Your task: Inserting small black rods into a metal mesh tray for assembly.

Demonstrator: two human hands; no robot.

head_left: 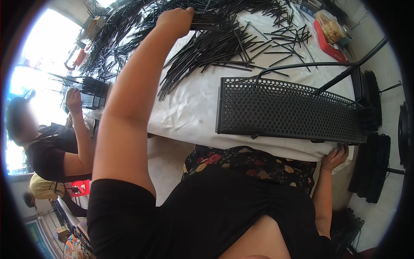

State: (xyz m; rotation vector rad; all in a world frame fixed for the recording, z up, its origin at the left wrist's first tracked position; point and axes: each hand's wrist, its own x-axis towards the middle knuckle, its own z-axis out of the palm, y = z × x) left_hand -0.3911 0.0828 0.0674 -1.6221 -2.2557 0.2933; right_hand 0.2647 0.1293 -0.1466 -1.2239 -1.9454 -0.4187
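My left arm stretches across the table, and my left hand (174, 22) is at the far pile. Its fingers are closed on a bundle of thin black sticks (211, 21); the fingertips are partly hidden. More black sticks (207, 52) fan out below that hand. In front of me, at the near edge of the table, lies a long black perforated metal basket (289, 110) with a curved tubular handle (310, 65). Low at the right, my right hand (334, 159) is against the white-covered table edge, just under the basket's corner. Its fingers are partly hidden there.
A white cloth (181, 112) covers the table. At the left, another person's hand (73, 100) is beside a smaller perforated basket (91, 100) holding black sticks. A red tray (327, 45) with a bagged item (331, 28) stands far right. Black bristly pieces (371, 168) hang at the right.
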